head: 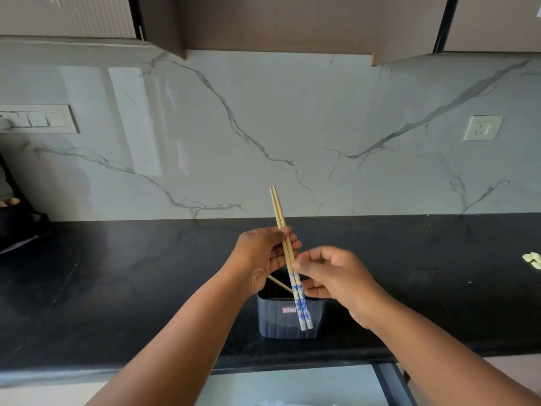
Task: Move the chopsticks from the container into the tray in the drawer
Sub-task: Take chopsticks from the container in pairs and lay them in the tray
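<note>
Backsplash: glossy pale marble slab, grey veins, fills the upper frame. Flat matte brown cabinets at 12 o'clock above it.

Countertop: polished black stone, faint speckle, straight front edge. Switch panel at 9 o'clock on the wall, white square socket at 3 o'clock. Small pale crumpled bit at the counter's far 3 o'clock edge; can't tell what it is.

Container: dark blue-grey plastic tub, ribbed walls, rounded corners, small red label on the front. Sits on the counter near the front edge, at 6 o'clock from the hands.

Left hand: above the container, fingers curled around the pair mid-shaft, thumb on top. Right hand: just at 3 o'clock of the left, thumb and fingertips pinching the same pair lower down, the other fingers loosely curled.

Chopsticks: two slim bamboo sticks, side by side and touching, tilted toward 11 o'clock. Plain tan upper shafts, blue-and-white patterned lower ends that overlap the container's front wall. Clear of the container, held in the air.

One more plain stick leans inside the container, angled toward 10 o'clock.
</note>
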`<action>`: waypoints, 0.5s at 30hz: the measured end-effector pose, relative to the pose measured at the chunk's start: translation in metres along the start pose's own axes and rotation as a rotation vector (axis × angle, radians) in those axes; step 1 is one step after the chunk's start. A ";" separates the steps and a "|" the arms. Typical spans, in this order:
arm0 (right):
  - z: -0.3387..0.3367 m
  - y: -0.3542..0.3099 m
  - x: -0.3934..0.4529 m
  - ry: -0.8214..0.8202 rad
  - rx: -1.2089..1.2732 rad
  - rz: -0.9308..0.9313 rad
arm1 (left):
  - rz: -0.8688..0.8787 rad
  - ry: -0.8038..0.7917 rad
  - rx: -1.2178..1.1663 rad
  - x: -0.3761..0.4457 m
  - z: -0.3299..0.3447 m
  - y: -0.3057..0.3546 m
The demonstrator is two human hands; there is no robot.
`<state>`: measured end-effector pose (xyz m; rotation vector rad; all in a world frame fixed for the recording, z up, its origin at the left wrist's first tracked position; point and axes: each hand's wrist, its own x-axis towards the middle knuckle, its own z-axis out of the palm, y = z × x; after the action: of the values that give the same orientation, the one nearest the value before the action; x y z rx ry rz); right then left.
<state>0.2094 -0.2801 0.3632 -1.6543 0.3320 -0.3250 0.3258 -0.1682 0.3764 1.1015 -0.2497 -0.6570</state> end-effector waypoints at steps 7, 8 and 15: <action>-0.001 0.021 0.006 -0.031 0.051 0.142 | 0.063 0.061 0.007 -0.005 -0.001 -0.034; -0.001 0.027 0.005 -0.036 0.038 0.148 | 0.053 0.062 -0.002 -0.007 -0.002 -0.039; -0.014 0.068 0.007 -0.156 -0.151 0.181 | 0.229 0.173 0.617 -0.006 -0.036 -0.064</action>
<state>0.2085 -0.3026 0.2974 -1.7713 0.3926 -0.0350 0.3157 -0.1565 0.3044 1.6808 -0.4384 -0.2749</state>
